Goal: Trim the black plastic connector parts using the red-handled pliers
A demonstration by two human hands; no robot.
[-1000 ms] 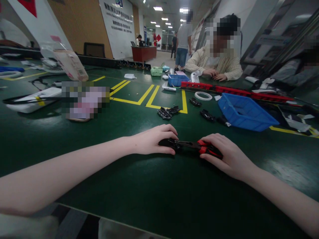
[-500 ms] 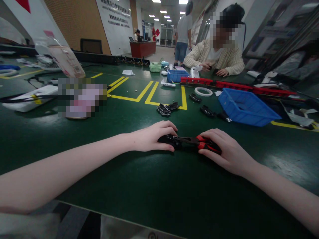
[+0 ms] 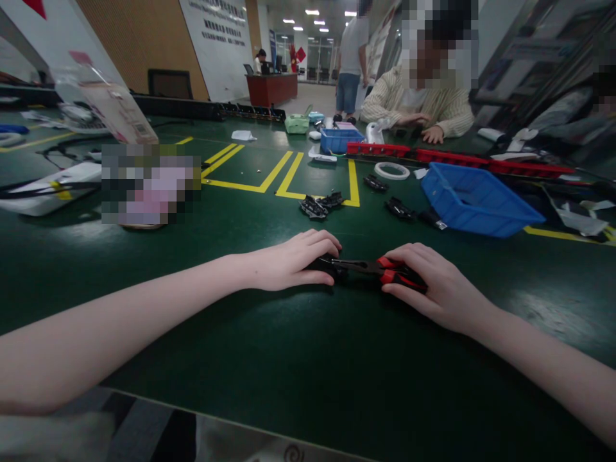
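My left hand (image 3: 299, 258) is closed around a small black part (image 3: 339, 272) at the middle of the green table (image 3: 289, 359). Fingers and thumb cover much of that part, so its exact kind is unclear. My right hand (image 3: 428, 276) grips needle-nose pliers (image 3: 368, 267) by their red and black handles. The jaws point left and reach the black part beside my left fingertips. Whether the jaws pinch it is too small to tell. Farther back lie several similar black parts (image 3: 314, 206).
A blue bin (image 3: 481, 208) stands at the right, with a roll of white tape (image 3: 392, 171) near it. Red rails (image 3: 462, 159) run across behind. At the left are a phone-like object (image 3: 156, 192), a bottle (image 3: 115, 109) and a white device (image 3: 52, 186). A co-worker (image 3: 418, 102) sits opposite.
The pliers and black part stay together between my hands, almost unmoved. My view has shifted slightly. The co-worker opposite has moved their hands, one now flat on the table.
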